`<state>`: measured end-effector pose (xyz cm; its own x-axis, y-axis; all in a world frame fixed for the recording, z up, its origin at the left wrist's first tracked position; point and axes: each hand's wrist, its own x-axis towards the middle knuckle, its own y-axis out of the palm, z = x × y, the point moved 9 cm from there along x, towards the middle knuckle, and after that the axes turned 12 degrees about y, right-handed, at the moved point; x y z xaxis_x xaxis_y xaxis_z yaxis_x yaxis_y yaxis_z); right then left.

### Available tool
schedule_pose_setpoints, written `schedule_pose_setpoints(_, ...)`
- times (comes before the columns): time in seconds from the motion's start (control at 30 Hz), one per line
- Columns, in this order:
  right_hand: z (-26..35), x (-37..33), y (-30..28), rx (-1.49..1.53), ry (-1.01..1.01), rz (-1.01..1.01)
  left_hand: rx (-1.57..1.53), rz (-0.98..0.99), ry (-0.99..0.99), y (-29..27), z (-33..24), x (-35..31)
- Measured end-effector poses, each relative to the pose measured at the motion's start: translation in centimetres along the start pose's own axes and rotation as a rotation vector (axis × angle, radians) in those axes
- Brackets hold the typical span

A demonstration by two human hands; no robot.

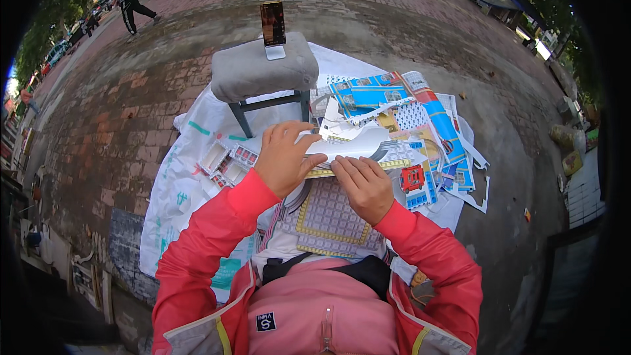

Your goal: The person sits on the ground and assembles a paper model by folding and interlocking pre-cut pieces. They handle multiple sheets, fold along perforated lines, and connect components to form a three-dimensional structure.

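Note:
Both my hands are on a curved piece of white card with a yellow and grey printed edge, held over my lap. My left hand pinches its near edge at the left, thumb pointing right and fingers bent over the top. Close beside it, my right hand grips the same edge, thumb and fingers pressed together. Under my hands, printed card sheets with a grey pattern and yellow borders lie across my lap. The card's underside is hidden.
A grey padded stool carries a phone on a stand. Blue printed sheets and cut card scraps pile up at right, near a red printed vehicle cutout. Small folded card boxes sit left on a white plastic sheet.

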<state>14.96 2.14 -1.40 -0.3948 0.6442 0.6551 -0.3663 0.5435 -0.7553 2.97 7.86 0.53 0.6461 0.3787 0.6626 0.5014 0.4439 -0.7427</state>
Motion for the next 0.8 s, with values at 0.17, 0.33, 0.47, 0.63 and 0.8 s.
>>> schedule_pose_setpoints(0.17, -0.2, 2.7, -2.2, 0.008, -0.023, -0.032, -0.093, 0.196, 0.151, -1.2, -2.5, 1.2)
schedule_pose_setpoints(0.33, 0.1, 4.1, -3.6, -0.076, -0.056, -0.014, -0.123, 0.167, 0.218, -2.7, -1.5, 1.5)
schedule_pose_setpoints(0.47, -1.0, 4.0, -5.0, -0.071, -0.073, 0.066, -0.151, 0.190, 0.236, -4.1, -0.7, 1.2)
schedule_pose_setpoints(0.63, -3.6, 3.3, -7.2, 0.008, 0.039, 0.155, -0.119, 0.195, 0.192, -6.0, 0.5, 0.5)
schedule_pose_setpoints(0.8, -5.4, 3.6, -8.8, 0.091, 0.127, 0.133, -0.256, 0.344, 0.017, -4.9, 3.1, -0.4)
